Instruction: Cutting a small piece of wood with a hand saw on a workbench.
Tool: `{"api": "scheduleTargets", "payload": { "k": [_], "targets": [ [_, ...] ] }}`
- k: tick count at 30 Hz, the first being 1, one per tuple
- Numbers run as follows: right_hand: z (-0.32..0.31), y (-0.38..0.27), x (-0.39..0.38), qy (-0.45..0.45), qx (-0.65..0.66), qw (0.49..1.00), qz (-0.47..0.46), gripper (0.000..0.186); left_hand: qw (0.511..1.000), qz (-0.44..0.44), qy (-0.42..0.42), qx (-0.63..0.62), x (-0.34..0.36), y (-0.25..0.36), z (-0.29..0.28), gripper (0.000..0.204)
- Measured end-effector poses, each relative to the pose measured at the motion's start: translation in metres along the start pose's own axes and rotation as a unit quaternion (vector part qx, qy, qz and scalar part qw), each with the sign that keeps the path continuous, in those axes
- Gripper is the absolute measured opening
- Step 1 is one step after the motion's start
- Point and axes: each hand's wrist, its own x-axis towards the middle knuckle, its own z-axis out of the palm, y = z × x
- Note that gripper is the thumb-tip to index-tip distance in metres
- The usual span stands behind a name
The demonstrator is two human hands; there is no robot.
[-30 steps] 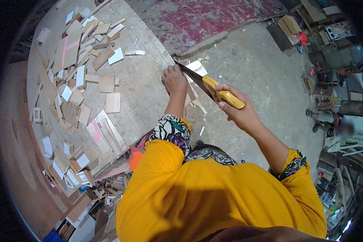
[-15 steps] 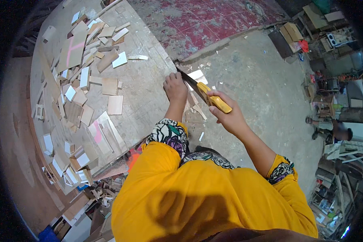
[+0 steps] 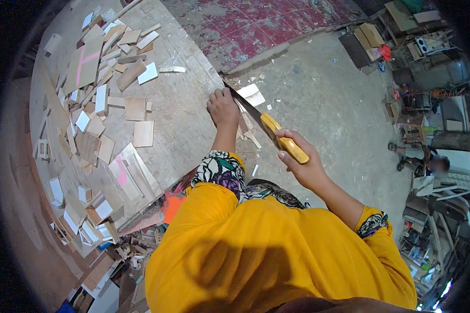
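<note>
In my right hand (image 3: 304,159) is the yellow handle of a handsaw (image 3: 249,108). Its dark blade slants up and left to the right edge of the wooden worktable (image 3: 185,117), passing close beside my left hand (image 3: 224,109). That hand presses down at the table's edge with its fingers curled. Whatever lies under those fingers is hidden from view. Below the blade, on the floor, lie a white offcut (image 3: 251,94) and a few thin wood strips (image 3: 252,136).
Many small wood blocks and boards (image 3: 136,109) cover the table's left side, some white-faced. A pink-marked board (image 3: 83,65) lies among them. Scraps (image 3: 136,250) heap below the table's near edge. At far right a person (image 3: 425,160) sits near stacked timber and clutter.
My right hand has drawn the saw back, down and to the right, away from my left hand. The left hand keeps its place on the table edge while the whole view shifts slightly.
</note>
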Motion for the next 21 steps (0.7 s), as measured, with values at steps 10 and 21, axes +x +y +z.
{"api": "scheduleTargets", "payload": {
  "k": [10,21],
  "targets": [
    [0.003,-0.002,0.061,-0.026,0.04,0.995,0.086,0.033,1.0,0.004,-0.017,-0.006,-0.005,0.004,-0.005,0.015],
    [0.016,0.01,0.046,0.005,0.016,1.0,-0.018,0.034,0.999,-0.015,-0.015,0.037,0.007,-0.001,0.004,0.015]
  ]
}}
